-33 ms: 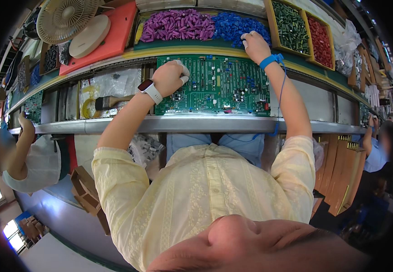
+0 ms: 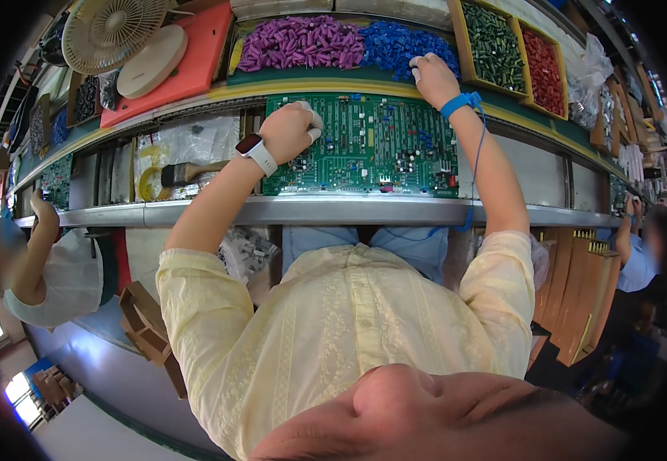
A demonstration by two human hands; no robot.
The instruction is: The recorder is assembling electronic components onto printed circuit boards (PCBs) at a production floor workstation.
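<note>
A green circuit board (image 2: 349, 165) lies in front of me on the metal rail, dotted with small parts. My left hand (image 2: 293, 127), with white finger covers and a watch on the wrist, rests over the board's upper left. Its fingers are curled together; whatever is in them is hidden. My right hand (image 2: 435, 81) reaches past the board's far edge to a heap of small blue components (image 2: 395, 42). Thumb and covered fingers are drawn together at the heap's near right side, and I cannot make out what they hold. A blue wrist strap (image 2: 462, 102) with a cord circles that wrist.
Purple components (image 2: 302, 42) lie left of the blue ones; green components (image 2: 495, 50) and red components (image 2: 542, 65) fill yellow-edged trays at the right. A brush (image 2: 189, 174) lies left of the board. A fan (image 2: 114, 34) stands far left. Other people sit at both sides.
</note>
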